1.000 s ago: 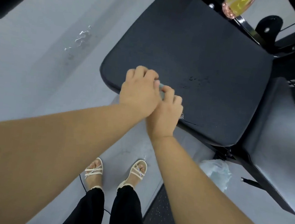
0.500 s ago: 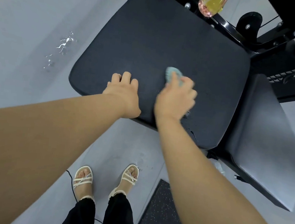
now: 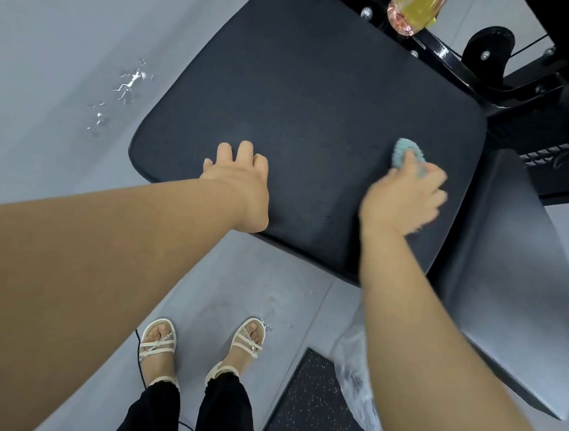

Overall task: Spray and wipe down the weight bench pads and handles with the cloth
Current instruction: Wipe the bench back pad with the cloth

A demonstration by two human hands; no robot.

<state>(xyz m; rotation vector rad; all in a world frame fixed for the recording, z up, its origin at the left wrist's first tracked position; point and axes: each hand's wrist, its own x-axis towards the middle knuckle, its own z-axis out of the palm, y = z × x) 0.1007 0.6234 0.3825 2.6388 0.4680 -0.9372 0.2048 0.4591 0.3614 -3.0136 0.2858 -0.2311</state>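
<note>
A person standing over a black bench pad [image 3: 321,98] is pressing a small teal cloth [image 3: 406,153] onto its right side, near the edge next to a sloping pad [image 3: 510,286]. The right hand [image 3: 401,198], blurred, is curling its fingers around the cloth, which is poking out past the fingertips. The left hand [image 3: 241,180] is resting palm-down on the pad's near-left part, fingers close together, holding nothing. A bottle [image 3: 414,10] of yellow liquid is showing at the top edge, and splashes [image 3: 125,88] are glistening on the grey floor [image 3: 49,57].

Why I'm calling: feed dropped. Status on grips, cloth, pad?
Left grip flat on seat pad. Right grip holds cloth, wiping pad's right side. Nothing in the way.
</note>
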